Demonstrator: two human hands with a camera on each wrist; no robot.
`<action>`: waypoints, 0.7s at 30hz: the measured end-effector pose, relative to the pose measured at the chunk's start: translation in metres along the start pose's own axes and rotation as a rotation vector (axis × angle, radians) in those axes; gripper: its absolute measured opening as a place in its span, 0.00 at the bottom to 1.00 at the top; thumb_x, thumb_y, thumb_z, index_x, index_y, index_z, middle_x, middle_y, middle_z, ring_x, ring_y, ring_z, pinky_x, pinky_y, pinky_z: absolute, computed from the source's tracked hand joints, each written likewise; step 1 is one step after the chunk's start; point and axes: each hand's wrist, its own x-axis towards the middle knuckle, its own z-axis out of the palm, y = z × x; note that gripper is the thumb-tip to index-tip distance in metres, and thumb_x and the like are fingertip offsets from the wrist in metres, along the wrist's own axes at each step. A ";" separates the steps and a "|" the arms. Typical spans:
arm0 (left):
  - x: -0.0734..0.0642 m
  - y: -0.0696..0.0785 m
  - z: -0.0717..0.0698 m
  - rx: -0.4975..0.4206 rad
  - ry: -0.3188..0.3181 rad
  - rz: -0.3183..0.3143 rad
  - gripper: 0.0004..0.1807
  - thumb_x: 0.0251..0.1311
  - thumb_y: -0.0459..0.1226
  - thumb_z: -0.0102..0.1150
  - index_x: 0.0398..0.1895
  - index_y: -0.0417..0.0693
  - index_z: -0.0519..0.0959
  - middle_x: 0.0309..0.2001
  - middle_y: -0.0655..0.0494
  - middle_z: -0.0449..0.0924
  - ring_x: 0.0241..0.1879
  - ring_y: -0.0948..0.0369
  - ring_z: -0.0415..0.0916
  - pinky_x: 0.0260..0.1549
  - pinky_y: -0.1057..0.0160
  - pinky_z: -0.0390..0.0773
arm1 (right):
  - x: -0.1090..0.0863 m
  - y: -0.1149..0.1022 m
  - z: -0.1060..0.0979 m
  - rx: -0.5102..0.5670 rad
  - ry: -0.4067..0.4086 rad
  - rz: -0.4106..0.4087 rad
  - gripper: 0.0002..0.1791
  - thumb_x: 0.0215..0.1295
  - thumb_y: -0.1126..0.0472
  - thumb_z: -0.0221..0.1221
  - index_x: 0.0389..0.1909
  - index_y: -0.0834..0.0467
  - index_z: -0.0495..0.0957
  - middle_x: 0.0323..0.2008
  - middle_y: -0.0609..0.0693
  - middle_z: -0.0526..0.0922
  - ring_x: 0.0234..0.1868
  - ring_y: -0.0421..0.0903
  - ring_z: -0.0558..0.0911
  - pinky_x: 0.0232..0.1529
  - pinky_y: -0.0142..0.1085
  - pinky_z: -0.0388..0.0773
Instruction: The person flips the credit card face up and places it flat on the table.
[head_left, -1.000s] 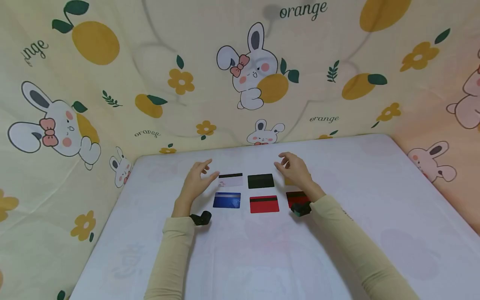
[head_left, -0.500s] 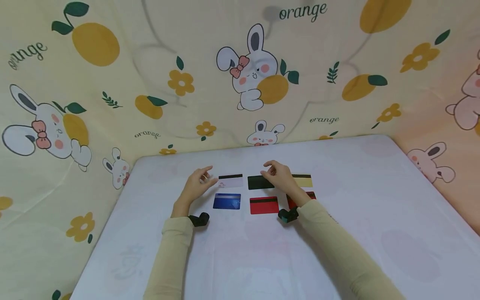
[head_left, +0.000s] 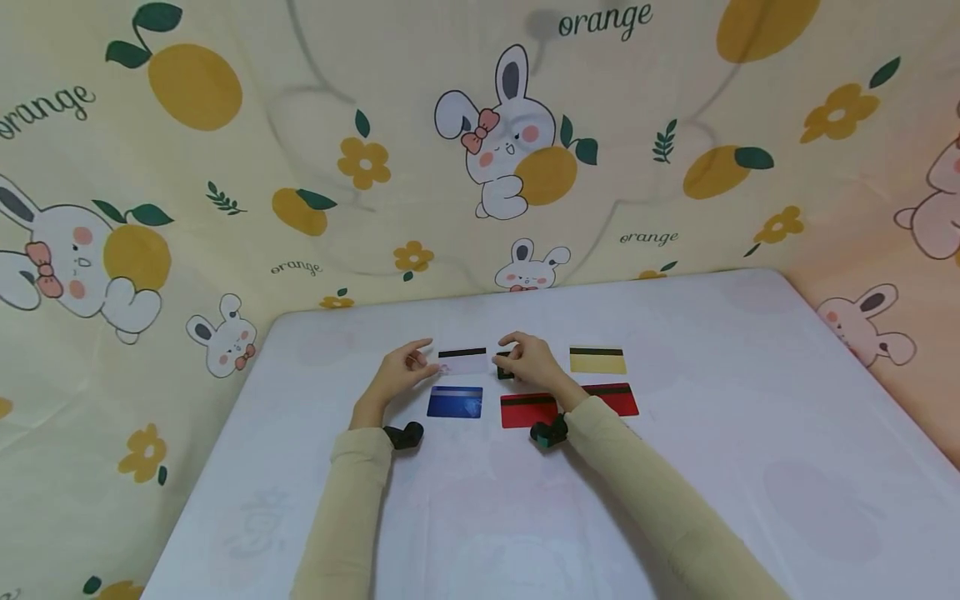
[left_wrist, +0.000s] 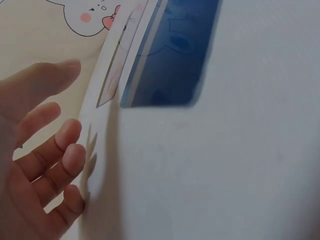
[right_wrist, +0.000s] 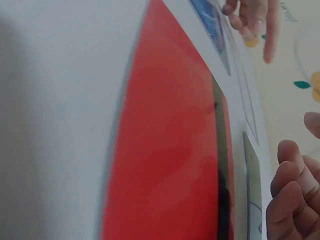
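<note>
Several bank-style cards lie in two rows on the table. My left hand (head_left: pixel 396 375) hovers with loosely bent, spread fingers at the left end of a white card (head_left: pixel 463 363) with a black stripe. Below that card lies a blue card (head_left: pixel 454 403), large in the left wrist view. My right hand (head_left: pixel 534 365) is over a dark card (head_left: pixel 505 368), covering most of it, its thumb and fingers apart with nothing between them. A red card (head_left: pixel 525 413) lies just in front, filling the middle of the right wrist view.
Right of the right hand, a yellow card (head_left: pixel 597 360) sits in the back row and a second red card (head_left: pixel 617 402) in the front row. The white table (head_left: pixel 465 508) meets a rabbit-and-orange printed cloth (head_left: pixel 420 167) at its back edge. Each wrist carries a small dark camera.
The right hand has moved left from over the yellow card to over the dark card, uncovering the yellow and second red cards. The left hand has lowered slightly beside the white card.
</note>
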 end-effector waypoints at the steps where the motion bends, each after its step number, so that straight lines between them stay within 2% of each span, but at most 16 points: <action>1: 0.001 0.000 0.001 0.008 -0.003 0.004 0.34 0.57 0.42 0.66 0.66 0.42 0.69 0.36 0.49 0.77 0.36 0.61 0.72 0.40 0.68 0.71 | 0.001 -0.001 0.001 0.004 -0.009 0.007 0.23 0.63 0.57 0.61 0.55 0.64 0.73 0.24 0.56 0.82 0.14 0.37 0.70 0.21 0.28 0.68; 4: 0.004 -0.001 0.003 0.022 -0.013 -0.011 0.35 0.56 0.44 0.67 0.66 0.43 0.69 0.35 0.50 0.77 0.35 0.62 0.71 0.40 0.67 0.71 | 0.004 -0.003 0.005 0.008 -0.034 0.009 0.24 0.61 0.58 0.63 0.56 0.64 0.73 0.23 0.54 0.81 0.14 0.37 0.69 0.20 0.29 0.66; 7: 0.006 0.000 0.004 0.032 -0.021 -0.052 0.35 0.54 0.45 0.69 0.65 0.47 0.70 0.34 0.52 0.78 0.34 0.62 0.70 0.39 0.68 0.70 | 0.008 -0.004 0.007 -0.003 -0.059 0.017 0.26 0.60 0.58 0.64 0.57 0.62 0.73 0.22 0.51 0.81 0.14 0.37 0.69 0.20 0.28 0.65; 10: 0.009 0.001 0.004 0.045 -0.036 -0.086 0.34 0.54 0.46 0.69 0.64 0.50 0.72 0.33 0.54 0.77 0.34 0.62 0.70 0.38 0.68 0.68 | 0.013 -0.005 0.008 -0.013 -0.087 0.048 0.27 0.60 0.56 0.64 0.59 0.61 0.72 0.20 0.47 0.80 0.15 0.37 0.69 0.20 0.29 0.65; 15: 0.012 0.004 0.002 0.072 -0.074 -0.097 0.33 0.55 0.47 0.68 0.64 0.50 0.72 0.31 0.56 0.73 0.33 0.62 0.67 0.36 0.67 0.66 | 0.020 -0.003 0.011 -0.020 -0.150 0.101 0.29 0.61 0.56 0.63 0.62 0.59 0.70 0.16 0.43 0.77 0.14 0.36 0.69 0.18 0.28 0.66; 21: 0.013 0.005 -0.003 0.054 -0.114 -0.150 0.35 0.54 0.49 0.68 0.66 0.53 0.71 0.32 0.58 0.72 0.35 0.62 0.67 0.38 0.66 0.66 | 0.024 -0.004 0.013 0.019 -0.180 0.154 0.31 0.60 0.57 0.64 0.64 0.57 0.68 0.13 0.43 0.75 0.12 0.36 0.68 0.16 0.27 0.65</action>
